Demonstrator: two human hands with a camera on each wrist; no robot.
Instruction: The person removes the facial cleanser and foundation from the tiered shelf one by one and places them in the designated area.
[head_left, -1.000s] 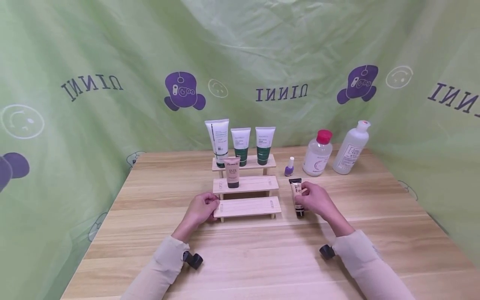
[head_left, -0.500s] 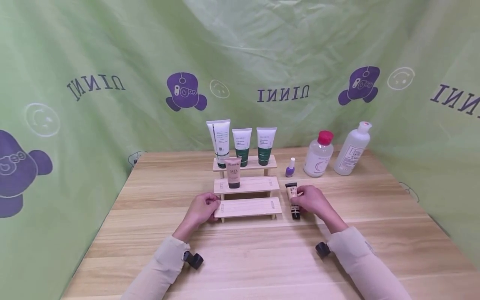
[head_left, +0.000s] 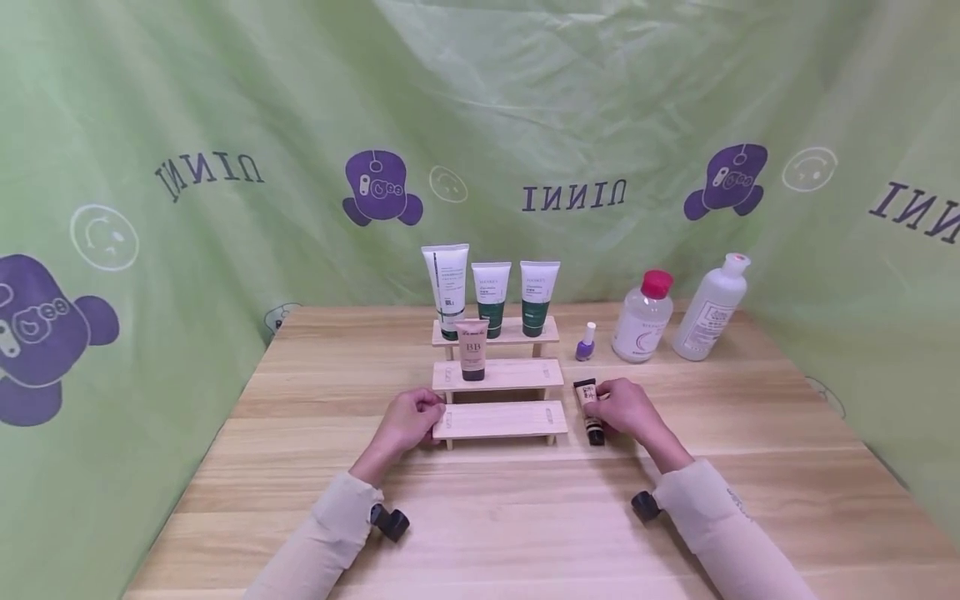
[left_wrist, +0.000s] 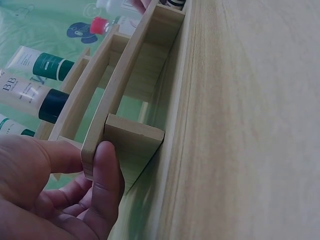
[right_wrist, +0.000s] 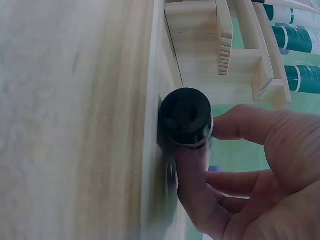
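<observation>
five tubes, two bottles, one nail polish, one three-step wooden rack.

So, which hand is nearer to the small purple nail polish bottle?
The right hand. It grips a small beige tube on the table, just in front of the purple nail polish bottle. The left hand holds the left end of the wooden stepped shelf, farther away.

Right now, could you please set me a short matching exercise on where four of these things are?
Things:
1. BB tube
2. small beige tube
3. nail polish
4. wooden rack

Places:
A. on the table, beside the red-capped bottle
B. on the rack's middle step
C. gripped by the left hand
D. held by the right hand

Pairs: 1-B, 2-D, 3-A, 4-C
</observation>
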